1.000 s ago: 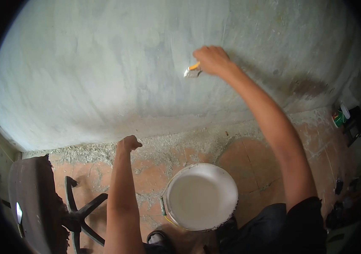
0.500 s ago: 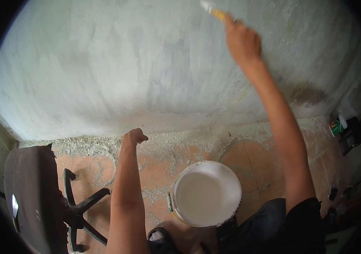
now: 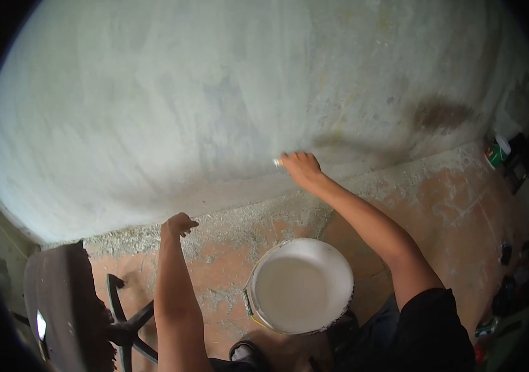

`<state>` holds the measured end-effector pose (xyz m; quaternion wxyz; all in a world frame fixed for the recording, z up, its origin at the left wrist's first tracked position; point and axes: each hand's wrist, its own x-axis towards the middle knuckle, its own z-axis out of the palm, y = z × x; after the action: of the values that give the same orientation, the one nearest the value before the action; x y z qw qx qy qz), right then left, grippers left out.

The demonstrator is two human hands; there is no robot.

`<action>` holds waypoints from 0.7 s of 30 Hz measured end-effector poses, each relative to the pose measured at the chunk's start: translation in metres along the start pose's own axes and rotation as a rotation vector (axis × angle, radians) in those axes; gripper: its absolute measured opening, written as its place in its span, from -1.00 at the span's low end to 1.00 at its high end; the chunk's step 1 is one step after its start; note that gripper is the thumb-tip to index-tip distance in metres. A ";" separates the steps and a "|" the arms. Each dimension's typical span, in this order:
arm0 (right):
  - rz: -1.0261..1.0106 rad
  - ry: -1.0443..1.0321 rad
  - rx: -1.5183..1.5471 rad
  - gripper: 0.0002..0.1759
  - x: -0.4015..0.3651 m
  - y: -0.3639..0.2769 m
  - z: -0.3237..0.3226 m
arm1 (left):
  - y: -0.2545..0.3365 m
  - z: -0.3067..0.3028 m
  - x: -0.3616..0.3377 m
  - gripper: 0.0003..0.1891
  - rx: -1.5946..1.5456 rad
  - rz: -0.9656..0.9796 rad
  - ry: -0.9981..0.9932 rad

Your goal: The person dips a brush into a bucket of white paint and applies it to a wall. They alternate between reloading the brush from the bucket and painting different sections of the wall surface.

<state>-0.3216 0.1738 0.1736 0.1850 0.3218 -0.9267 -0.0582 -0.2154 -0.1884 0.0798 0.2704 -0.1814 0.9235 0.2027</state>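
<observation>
Patchy grey-green wall [image 3: 153,93] rises behind one tiled floor [image 3: 221,273] strewn with pale flakes. Nearest, one white bucket [image 3: 295,285] of pale liquid stands beside one shoe [image 3: 247,354]; one dark chair [image 3: 66,304], one scraper [image 3: 42,328] on it, is at the left. Farther, the left hand [image 3: 179,224], loosely curled, holds nothing visible. The right hand [image 3: 302,167] closes round one brush [image 3: 279,162] at the lower wall.
</observation>
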 end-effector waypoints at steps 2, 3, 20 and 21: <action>0.112 0.108 0.074 -0.83 0.015 0.012 -0.042 | 0.009 -0.002 -0.002 -0.55 0.012 -0.004 0.006; 0.176 0.133 0.133 -0.84 0.023 0.021 -0.068 | 0.015 -0.001 -0.001 -0.55 0.021 0.011 0.008; -0.006 0.766 -0.195 -0.92 0.053 -0.050 -0.050 | 0.000 0.003 -0.015 -0.53 0.064 -0.137 -0.132; -0.067 0.719 -0.202 -0.91 0.043 -0.060 -0.026 | -0.006 0.002 -0.015 -0.54 0.033 -0.105 -0.098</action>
<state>-0.3083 0.1006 0.1975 0.5276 0.3319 -0.7810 -0.0386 -0.1995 -0.1893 0.0853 0.3286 -0.2147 0.9016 0.1815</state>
